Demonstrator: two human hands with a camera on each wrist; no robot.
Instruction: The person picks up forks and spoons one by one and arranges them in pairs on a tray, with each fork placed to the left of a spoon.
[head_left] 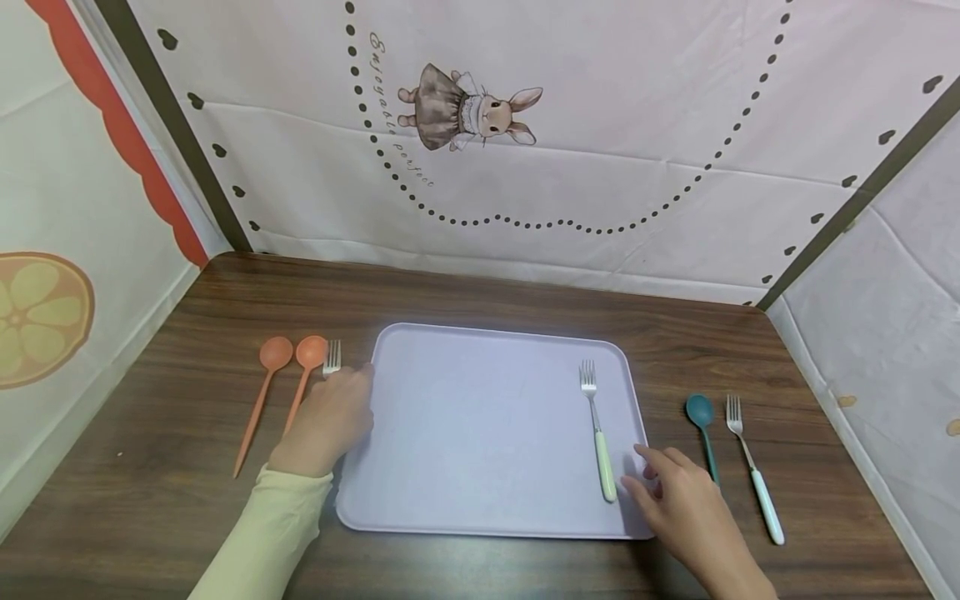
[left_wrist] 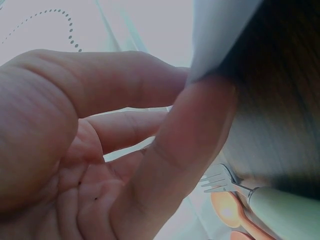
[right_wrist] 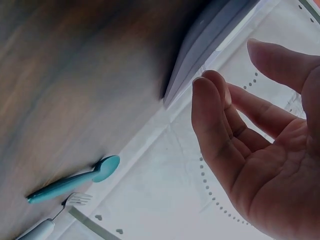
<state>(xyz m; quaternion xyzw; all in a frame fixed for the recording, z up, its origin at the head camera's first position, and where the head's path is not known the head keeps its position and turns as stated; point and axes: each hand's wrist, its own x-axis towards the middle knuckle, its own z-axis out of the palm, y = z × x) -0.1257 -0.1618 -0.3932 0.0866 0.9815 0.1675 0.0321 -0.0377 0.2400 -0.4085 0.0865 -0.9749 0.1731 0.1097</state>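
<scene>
A pale lavender tray point(head_left: 480, 433) lies on the table with a light-green-handled fork point(head_left: 604, 467) near its right side. At the tray's left edge, my left hand point(head_left: 330, 421) pinches the rim between thumb and finger; the left wrist view shows the rim point(left_wrist: 215, 35) between them. My right hand point(head_left: 682, 500) hovers by the tray's right edge, fingers loosely bent and thumb apart, holding nothing. In the right wrist view, a gap separates its fingertips point(right_wrist: 205, 95) from the tray's side point(right_wrist: 200, 55).
Left of the tray lie two orange spoons point(head_left: 276, 354) and another fork point(head_left: 333, 357), partly hidden by my left hand; its handle point(left_wrist: 285, 212) is pale green. On the right are a teal spoon point(head_left: 701, 410) and a white-handled fork point(head_left: 765, 504). Printed cloth walls point(head_left: 615, 100) enclose the wooden table point(head_left: 480, 292).
</scene>
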